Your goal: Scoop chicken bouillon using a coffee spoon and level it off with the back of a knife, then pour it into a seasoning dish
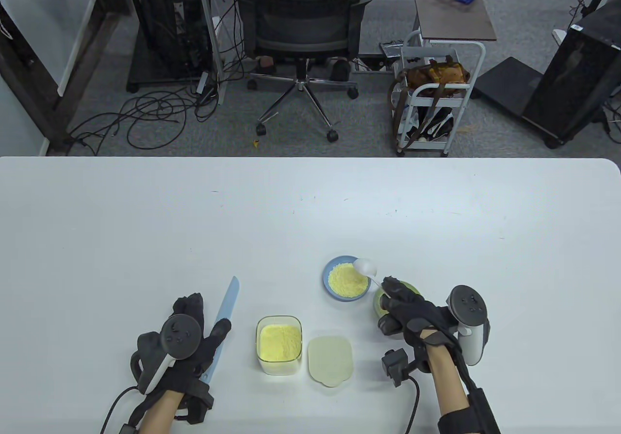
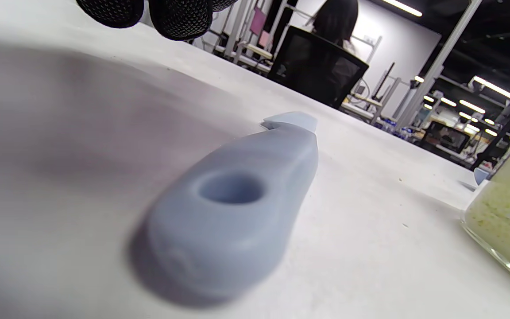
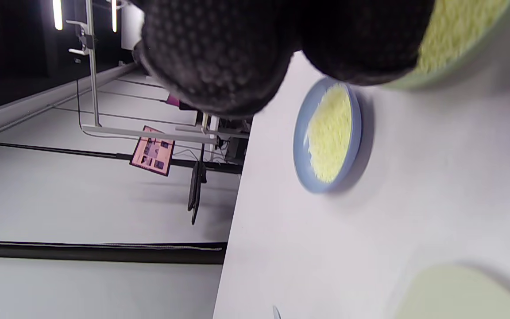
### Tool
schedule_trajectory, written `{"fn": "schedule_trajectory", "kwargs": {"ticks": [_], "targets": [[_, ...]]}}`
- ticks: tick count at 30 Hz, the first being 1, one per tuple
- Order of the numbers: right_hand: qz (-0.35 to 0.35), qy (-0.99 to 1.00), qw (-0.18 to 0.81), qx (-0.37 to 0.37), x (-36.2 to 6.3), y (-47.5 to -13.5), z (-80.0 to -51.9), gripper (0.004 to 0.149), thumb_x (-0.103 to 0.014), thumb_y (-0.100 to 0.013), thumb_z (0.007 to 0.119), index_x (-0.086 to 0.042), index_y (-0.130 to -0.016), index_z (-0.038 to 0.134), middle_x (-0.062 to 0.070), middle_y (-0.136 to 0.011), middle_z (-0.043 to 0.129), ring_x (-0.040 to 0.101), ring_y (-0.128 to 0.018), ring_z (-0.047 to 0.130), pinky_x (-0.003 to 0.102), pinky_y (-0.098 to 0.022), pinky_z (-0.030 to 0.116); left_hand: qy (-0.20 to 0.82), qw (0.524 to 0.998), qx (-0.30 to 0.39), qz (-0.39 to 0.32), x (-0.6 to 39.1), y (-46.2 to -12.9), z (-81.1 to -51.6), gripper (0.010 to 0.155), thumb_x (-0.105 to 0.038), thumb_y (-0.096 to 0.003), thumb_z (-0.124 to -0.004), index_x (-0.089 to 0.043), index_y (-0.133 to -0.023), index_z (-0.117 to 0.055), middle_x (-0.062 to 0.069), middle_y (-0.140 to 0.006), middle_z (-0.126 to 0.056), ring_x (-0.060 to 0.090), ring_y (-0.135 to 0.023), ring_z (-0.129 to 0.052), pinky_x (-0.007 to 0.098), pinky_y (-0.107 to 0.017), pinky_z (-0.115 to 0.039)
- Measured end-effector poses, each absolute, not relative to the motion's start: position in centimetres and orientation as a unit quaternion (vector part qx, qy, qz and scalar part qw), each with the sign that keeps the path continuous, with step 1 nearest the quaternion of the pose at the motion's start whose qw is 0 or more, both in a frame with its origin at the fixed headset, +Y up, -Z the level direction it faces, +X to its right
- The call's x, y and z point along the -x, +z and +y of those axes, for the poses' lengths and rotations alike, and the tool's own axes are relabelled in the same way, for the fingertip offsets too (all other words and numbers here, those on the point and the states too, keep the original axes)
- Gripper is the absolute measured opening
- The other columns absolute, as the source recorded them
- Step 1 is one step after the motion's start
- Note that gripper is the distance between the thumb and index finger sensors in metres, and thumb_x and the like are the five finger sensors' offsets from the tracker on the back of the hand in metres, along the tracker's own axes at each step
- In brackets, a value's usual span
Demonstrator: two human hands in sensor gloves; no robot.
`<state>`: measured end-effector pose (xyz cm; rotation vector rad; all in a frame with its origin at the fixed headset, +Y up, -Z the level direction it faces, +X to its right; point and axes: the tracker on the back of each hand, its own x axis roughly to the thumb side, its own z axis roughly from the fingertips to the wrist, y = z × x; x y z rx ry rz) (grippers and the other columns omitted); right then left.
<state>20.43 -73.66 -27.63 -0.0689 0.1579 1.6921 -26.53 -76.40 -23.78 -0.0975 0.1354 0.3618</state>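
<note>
Table view: right hand (image 1: 412, 315) is pinching the handle of a white spoon (image 1: 365, 265) with curled fingers, and the bowl of the spoon is hanging over the near-right rim of the blue dish (image 1: 328, 284), which is holding yellow bouillon (image 1: 347, 280). The hand is covering most of a green dish (image 1: 412, 289). Left hand (image 1: 191, 342) is lying on the handle of the pale blue knife (image 1: 227, 310), blade flat on the table (image 1: 310, 211) pointing away; cannot tell whether the fingers are gripping or only resting. The glass jar (image 1: 279, 344) of bouillon is sitting open, its lid (image 1: 331, 360) just beside it on the right.

Left wrist view only: the knife handle end is lying on the table, fingertips (image 2: 179, 15) raised clear above.

Right wrist view only: the green dish is also holding yellow granules.
</note>
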Motion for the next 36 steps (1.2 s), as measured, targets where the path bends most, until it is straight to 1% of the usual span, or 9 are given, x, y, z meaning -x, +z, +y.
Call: {"fn": "schedule_trajectory", "kwargs": {"ticks": [6,12,17,24,29,31,33,34,36], "targets": [[-0.018,0.760,0.643,0.091,-24.8,-26.2,-72.1,0.050,-0.015,-0.044,0.072,0.002,-0.089,0.057,0.035,-0.070,0.070,0.012,-0.027,0.094,0.043,-0.027,0.081,0.181,0.980,0.043,0.067,26.6,-23.8,-76.3,0.092,-0.071,-0.0425,-0.056,-0.016,-0.112,-0.030,0.027,-0.117,-0.038,0.044,-0.107,-0.056,0.062,-0.072,-0.052],[-0.077,0.804,0.566,0.164,-28.1,-25.2,-74.2,0.049,-0.014,-0.042,0.074,0.003,-0.086,0.062,0.035,-0.066,0.076,0.013,-0.023,0.096,0.043,-0.025,0.083,0.179,0.981,0.043,0.066,26.6,-23.7,-76.3,0.092,-0.071,-0.0424,-0.056,-0.016,-0.112,-0.029,0.027,-0.117,-0.037,0.044,-0.107,-0.056,0.062,-0.072,-0.052],[-0.086,0.789,0.579,0.187,-28.9,-25.1,-76.0,0.048,-0.013,-0.042,0.075,0.004,-0.085,0.064,0.037,-0.064,0.077,0.014,-0.022,0.096,0.044,-0.023,0.082,0.183,0.980,0.042,0.067,26.6,-23.7,-76.3,0.092,-0.071,-0.0424,-0.056,-0.016,-0.112,-0.029,0.026,-0.117,-0.038,0.044,-0.107,-0.056,0.062,-0.072,-0.052],[-0.097,0.833,0.464,0.285,-29.1,-24.7,-77.0,0.044,-0.018,-0.041,0.080,0.007,-0.077,0.072,0.035,-0.055,0.084,0.012,-0.016,0.099,0.042,-0.019,0.086,0.182,0.980,0.039,0.068,26.7,-23.7,-76.2,0.093,-0.071,-0.0426,-0.056,-0.015,-0.111,-0.029,0.027,-0.116,-0.038,0.044,-0.107,-0.057,0.062,-0.072,-0.052],[-0.099,0.848,0.394,0.340,-28.9,-24.4,-77.1,0.041,-0.024,-0.041,0.081,0.002,-0.072,0.078,0.030,-0.052,0.086,0.013,-0.014,0.097,0.043,-0.017,0.084,0.183,0.980,0.040,0.068,26.7,-23.7,-76.3,0.095,-0.071,-0.0424,-0.056,-0.013,-0.111,-0.025,0.027,-0.116,-0.038,0.044,-0.106,-0.057,0.062,-0.072,-0.053],[-0.086,0.869,0.333,0.355,-28.7,-24.4,-76.9,0.040,-0.029,-0.041,0.080,-0.004,-0.072,0.081,0.026,-0.056,0.087,0.012,-0.019,0.097,0.042,-0.020,0.084,0.192,0.978,0.038,0.068,26.7,-23.7,-76.3,0.095,-0.071,-0.0425,-0.056,-0.013,-0.111,-0.025,0.027,-0.116,-0.038,0.044,-0.106,-0.057,0.062,-0.072,-0.053],[-0.066,0.887,0.259,0.377,-28.5,-24.3,-77.0,0.040,-0.034,-0.040,0.080,-0.010,-0.071,0.083,0.025,-0.066,0.083,0.017,-0.030,0.097,0.044,-0.026,0.082,0.196,0.977,0.038,0.068,26.8,-23.7,-76.2,0.096,-0.071,-0.0423,-0.056,-0.013,-0.111,-0.023,0.027,-0.116,-0.037,0.044,-0.106,-0.057,0.062,-0.072,-0.053],[-0.048,0.882,0.261,0.389,-28.4,-24.2,-77.1,0.039,-0.034,-0.040,0.080,-0.011,-0.071,0.084,0.025,-0.072,0.078,0.017,-0.036,0.094,0.044,-0.030,0.080,0.198,0.977,0.038,0.067,26.8,-23.7,-76.2,0.096,-0.071,-0.0424,-0.056,-0.012,-0.111,-0.023,0.027,-0.116,-0.037,0.044,-0.106,-0.057,0.062,-0.072,-0.053],[-0.054,0.877,0.275,0.392,-28.3,-24.2,-77.3,0.038,-0.035,-0.039,0.081,-0.011,-0.069,0.086,0.025,-0.074,0.076,0.019,-0.040,0.092,0.045,-0.031,0.078,0.203,0.976,0.037,0.066,26.8,-23.7,-76.1,0.096,-0.072,-0.0421,-0.056,-0.013,-0.111,-0.022,0.027,-0.116,-0.037,0.044,-0.107,-0.057,0.062,-0.072,-0.053]]}}
